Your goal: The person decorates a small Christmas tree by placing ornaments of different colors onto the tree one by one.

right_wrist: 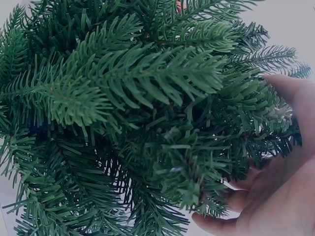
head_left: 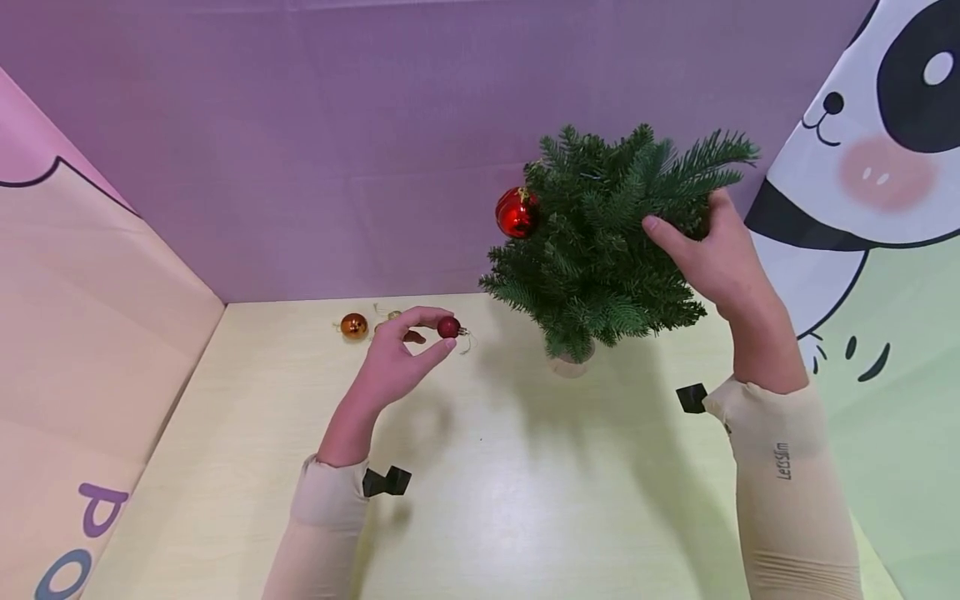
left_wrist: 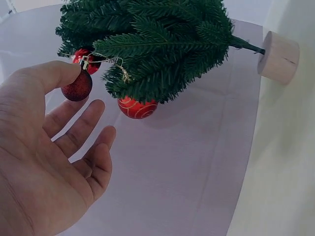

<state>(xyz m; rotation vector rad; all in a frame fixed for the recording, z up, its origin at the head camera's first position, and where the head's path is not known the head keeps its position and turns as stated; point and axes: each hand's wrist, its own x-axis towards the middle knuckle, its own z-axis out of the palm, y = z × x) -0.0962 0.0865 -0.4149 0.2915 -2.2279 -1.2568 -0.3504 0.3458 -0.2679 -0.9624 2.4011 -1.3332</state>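
Between thumb and forefinger, my left hand (head_left: 401, 358) pinches a small dark red glittery bauble (left_wrist: 77, 87) with a string loop on its cap. The bauble is left of a small artificial Christmas tree (head_left: 600, 242), low in the head view. My right hand (head_left: 723, 254) grips branches on the tree's right side, its fingers partly hidden among the needles in the right wrist view. A shiny red bauble (head_left: 517, 212) hangs on the tree's left side. In the left wrist view, a red bauble with gold swirls (left_wrist: 138, 107) shows under the branches.
An orange-gold bauble (head_left: 354, 326) lies on the pale table (head_left: 480, 517) left of my left hand, with a smaller gold one (head_left: 393, 315) partly behind the hand. The tree's round wooden base (left_wrist: 279, 57) stands near the purple back wall (head_left: 337, 150). Printed cloth walls flank the table.
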